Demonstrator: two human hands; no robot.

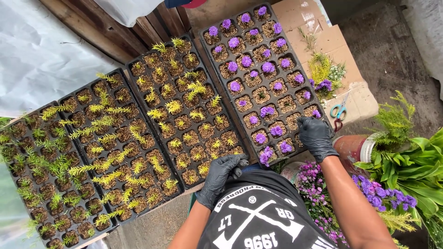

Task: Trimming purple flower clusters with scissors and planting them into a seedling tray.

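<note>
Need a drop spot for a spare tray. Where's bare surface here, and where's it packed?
Free: the cardboard right of the purple-flower tray, above the scissors; also the dirt floor beyond it. Packed: the four seedling trays sit edge to edge. Cut flowers and foliage crowd the right hand.

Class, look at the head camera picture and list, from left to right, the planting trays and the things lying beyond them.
Black seedling tray of green cuttings → black tray of yellow-green cuttings → second black tray of yellow-green cuttings → black tray of purple flower cuttings → blue-handled scissors → green leafy plants.
</note>
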